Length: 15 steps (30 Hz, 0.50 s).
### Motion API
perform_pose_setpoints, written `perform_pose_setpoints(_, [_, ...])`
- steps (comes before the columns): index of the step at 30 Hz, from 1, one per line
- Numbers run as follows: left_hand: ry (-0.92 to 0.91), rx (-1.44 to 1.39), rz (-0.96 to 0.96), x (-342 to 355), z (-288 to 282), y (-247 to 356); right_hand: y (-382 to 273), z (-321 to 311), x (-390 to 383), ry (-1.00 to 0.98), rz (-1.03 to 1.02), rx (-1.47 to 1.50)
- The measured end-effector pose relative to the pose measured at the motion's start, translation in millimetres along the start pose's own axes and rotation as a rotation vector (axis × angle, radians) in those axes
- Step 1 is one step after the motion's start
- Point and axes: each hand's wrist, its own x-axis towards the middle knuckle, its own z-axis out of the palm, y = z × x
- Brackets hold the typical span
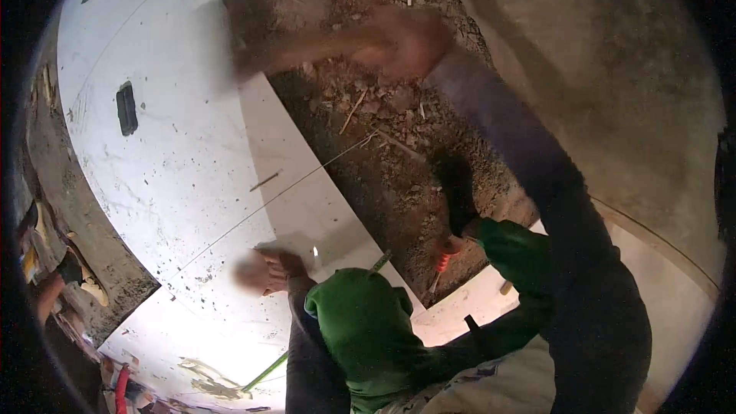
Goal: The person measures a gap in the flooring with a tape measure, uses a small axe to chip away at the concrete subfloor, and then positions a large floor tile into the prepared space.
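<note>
Left hand (264, 270) flat, fingers spread on white floor tile (184, 161), gripping nothing. Right hand (402, 44) raised, blurred; grip unclear. Tile beneath left fingers: likely heavy, stiff, brittle, slick; take by edges.

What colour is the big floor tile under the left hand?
White, speckled with dirt: the tile beneath the left hand, head view.
</note>
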Motion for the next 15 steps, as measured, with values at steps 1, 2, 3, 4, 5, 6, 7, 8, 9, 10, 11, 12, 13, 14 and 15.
perform_pose_setpoints(1, [-0.009,-0.002,0.004,2,7,-6,48,-4,-29,-0.079,0.136,0.117])
perform_pose_setpoints(2, [-0.02,0.028,0.006,4,21,-8,99,-9,-59,-0.151,0.384,0.277])
perform_pose_setpoints(3, [-0.045,0.065,0.028,3,27,-5,123,-28,-79,-0.193,0.696,0.273])
perform_pose_setpoints(4, [-0.063,0.051,0.036,2,33,1,144,-32,-92,-0.21,0.954,-0.042])
perform_pose_setpoints(5, [-0.048,0.033,-0.012,0,26,-3,125,1,-79,-0.183,1.041,-0.167])
perform_pose_setpoints(6, [-0.061,0.005,-0.023,-2,21,0,107,13,-72,-0.118,1.03,-0.187])
perform_pose_setpoints(7, [0.033,-0.057,0.039,-5,8,2,77,28,-54,-0.029,0.907,-0.093])
perform_pose_setpoints(8, [0.059,-0.063,0.025,3,6,5,39,34,-27,0.07,0.693,0.071])
perform_pose_setpoints(9, [0.046,-0.03,0.016,3,5,0,0,34,-2,0.104,0.477,0.197])
perform_pose_setpoints(10, [0.031,0.005,0.014,3,3,-4,-28,31,18,0.078,0.307,0.235])
perform_pose_setpoints(11, [0.048,0.014,0.004,7,3,-8,-66,8,49,-0.177,0.271,-0.093])
perform_pose_setpoints(12, [0.047,0.009,0.004,4,1,-4,-58,3,42,-0.174,0.274,-0.096])
perform_pose_setpoints(13, [0.045,0.006,0.004,4,1,-3,-42,-4,27,-0.185,0.145,-0.121])
perform_pose_setpoints(14, [0.042,0.005,0.002,3,0,1,-16,-12,6,-0.199,0.009,-0.146])
perform_pose_setpoints(15, [0.016,-0.029,0.039,-6,0,10,43,2,-32,-0.239,0.328,0.245])
